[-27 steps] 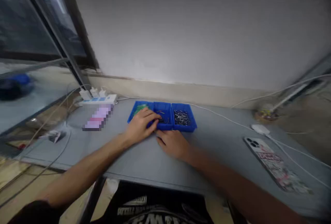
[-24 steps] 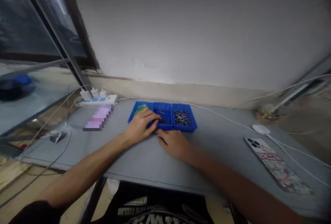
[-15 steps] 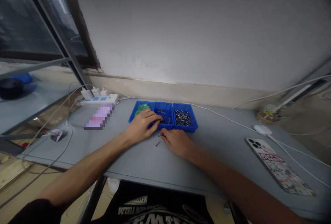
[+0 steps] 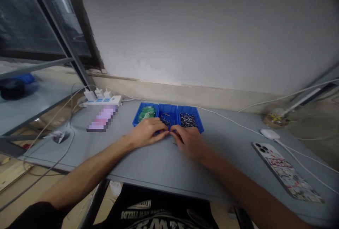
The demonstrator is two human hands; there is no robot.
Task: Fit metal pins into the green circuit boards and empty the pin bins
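My left hand is pinched closed just in front of the middle blue bin, which holds a few screw-like metal pieces. My right hand meets it fingertip to fingertip, its fingers curled. The end of a thin metal screw pokes out beneath the right fingers; the rest is hidden. Whatever the left fingertips pinch is too small to make out. To the left, a blue bin contains green plastic bags. On the right, another blue bin holds many metal screws.
A phone with a blurred screen lies by a white power strip at left. A patterned phone and a white charger with cables lie at right. Behind the grey table stands a wall.
My left hand has drawn back out of the middle bin to its front edge. My right hand has moved slightly right and up to meet it, and the screw now shows farther right.
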